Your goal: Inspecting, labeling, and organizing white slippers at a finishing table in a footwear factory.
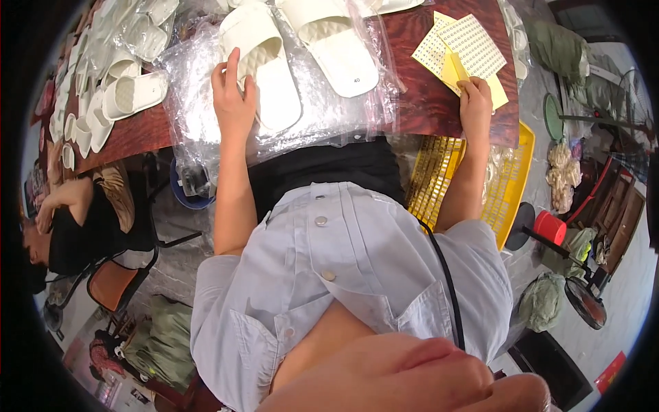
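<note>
On the clear plastic sheeting (195,82) lies a pair of white slide sandals (280,96). The left hand (235,103), fingers loosely parted, is over the left sandal's outer side; I cannot tell how firmly it touches. Right of the sheeting, the right hand (475,97) pinches yellow-backed sticker sheets (477,44) on the dark red surface (439,117).

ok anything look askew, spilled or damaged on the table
Nothing looks spilled or plainly damaged. The yellow-backed sticker sheets lie askew, overlapping at different angles by the right hand, and the clear plastic under the white slippers is wrinkled rather than flat. Both could just be ordinary work clutter.
</note>
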`<act>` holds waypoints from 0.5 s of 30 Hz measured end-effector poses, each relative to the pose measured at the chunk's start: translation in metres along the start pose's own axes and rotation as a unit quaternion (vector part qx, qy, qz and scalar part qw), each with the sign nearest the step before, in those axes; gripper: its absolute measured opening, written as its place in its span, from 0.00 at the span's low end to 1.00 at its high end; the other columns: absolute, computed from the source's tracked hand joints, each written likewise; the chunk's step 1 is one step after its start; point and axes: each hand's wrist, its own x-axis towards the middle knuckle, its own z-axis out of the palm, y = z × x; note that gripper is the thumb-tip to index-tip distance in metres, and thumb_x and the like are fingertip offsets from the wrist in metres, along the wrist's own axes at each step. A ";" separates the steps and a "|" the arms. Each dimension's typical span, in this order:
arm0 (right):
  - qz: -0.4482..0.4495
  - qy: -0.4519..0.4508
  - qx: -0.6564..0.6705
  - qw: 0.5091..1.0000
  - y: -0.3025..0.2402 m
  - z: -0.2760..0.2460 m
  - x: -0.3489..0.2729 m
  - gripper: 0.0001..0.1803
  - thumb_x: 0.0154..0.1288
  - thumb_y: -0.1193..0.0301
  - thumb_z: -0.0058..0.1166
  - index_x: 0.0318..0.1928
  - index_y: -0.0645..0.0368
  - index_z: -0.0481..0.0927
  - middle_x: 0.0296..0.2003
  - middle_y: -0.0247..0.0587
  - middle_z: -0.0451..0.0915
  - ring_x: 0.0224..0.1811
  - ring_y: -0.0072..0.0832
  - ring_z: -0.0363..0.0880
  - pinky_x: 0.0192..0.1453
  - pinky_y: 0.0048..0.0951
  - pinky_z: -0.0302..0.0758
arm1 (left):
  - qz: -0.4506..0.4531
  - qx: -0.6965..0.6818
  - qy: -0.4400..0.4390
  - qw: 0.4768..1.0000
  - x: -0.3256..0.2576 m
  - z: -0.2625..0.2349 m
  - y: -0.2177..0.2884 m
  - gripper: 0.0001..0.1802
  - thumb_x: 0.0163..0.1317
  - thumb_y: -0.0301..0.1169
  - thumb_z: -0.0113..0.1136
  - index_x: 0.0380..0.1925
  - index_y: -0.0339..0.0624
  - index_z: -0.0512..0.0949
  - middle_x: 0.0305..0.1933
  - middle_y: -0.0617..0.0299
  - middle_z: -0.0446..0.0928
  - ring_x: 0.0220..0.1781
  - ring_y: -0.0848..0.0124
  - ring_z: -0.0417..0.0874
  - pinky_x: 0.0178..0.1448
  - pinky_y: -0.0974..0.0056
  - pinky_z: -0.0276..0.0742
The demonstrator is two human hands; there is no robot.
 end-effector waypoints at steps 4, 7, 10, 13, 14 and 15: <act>-0.040 0.023 -0.024 0.999 -0.002 0.001 -0.005 0.12 0.61 0.80 0.56 0.46 0.62 0.84 0.49 0.50 0.81 0.53 0.47 0.78 0.58 0.42 0.75 | -0.017 -0.007 -0.007 1.000 0.001 -0.001 -0.001 0.31 0.62 0.26 0.59 0.67 0.54 0.69 0.60 0.38 0.68 0.61 0.44 0.73 0.62 0.52 0.72; -0.064 0.025 -0.065 0.995 -0.006 0.002 -0.006 0.13 0.62 0.75 0.60 0.47 0.63 0.83 0.49 0.50 0.81 0.53 0.48 0.78 0.58 0.42 0.75 | -0.027 -0.002 -0.012 1.000 0.000 -0.002 0.000 0.31 0.62 0.27 0.59 0.68 0.54 0.69 0.61 0.37 0.68 0.61 0.43 0.73 0.63 0.52 0.72; -0.038 0.008 -0.080 0.996 -0.021 -0.002 -0.004 0.18 0.60 0.68 0.64 0.49 0.63 0.82 0.47 0.50 0.81 0.51 0.48 0.78 0.56 0.42 0.75 | -0.030 -0.007 -0.016 0.999 0.000 -0.003 0.001 0.32 0.62 0.27 0.59 0.68 0.55 0.69 0.61 0.37 0.68 0.62 0.43 0.72 0.63 0.52 0.72; -0.015 0.000 -0.109 0.994 -0.025 0.002 0.002 0.23 0.59 0.63 0.66 0.51 0.62 0.82 0.46 0.49 0.80 0.50 0.46 0.77 0.54 0.43 0.75 | -0.028 -0.013 -0.016 0.999 0.000 -0.002 -0.001 0.32 0.62 0.26 0.58 0.68 0.54 0.68 0.61 0.37 0.68 0.62 0.43 0.72 0.63 0.52 0.72; -0.024 0.016 -0.129 0.991 -0.025 0.005 0.002 0.24 0.58 0.60 0.66 0.52 0.61 0.82 0.46 0.49 0.80 0.49 0.46 0.77 0.53 0.44 0.75 | -0.026 -0.013 -0.012 0.999 0.000 -0.001 -0.002 0.32 0.62 0.26 0.58 0.68 0.54 0.68 0.61 0.37 0.68 0.62 0.43 0.72 0.63 0.52 0.72; -0.026 0.018 -0.128 0.991 -0.024 0.008 0.002 0.24 0.58 0.60 0.66 0.52 0.61 0.82 0.46 0.49 0.80 0.49 0.46 0.77 0.53 0.44 0.75 | 0.002 0.002 0.002 1.000 0.000 0.000 -0.003 0.32 0.61 0.25 0.58 0.68 0.53 0.68 0.59 0.41 0.68 0.56 0.49 0.75 0.58 0.54 0.74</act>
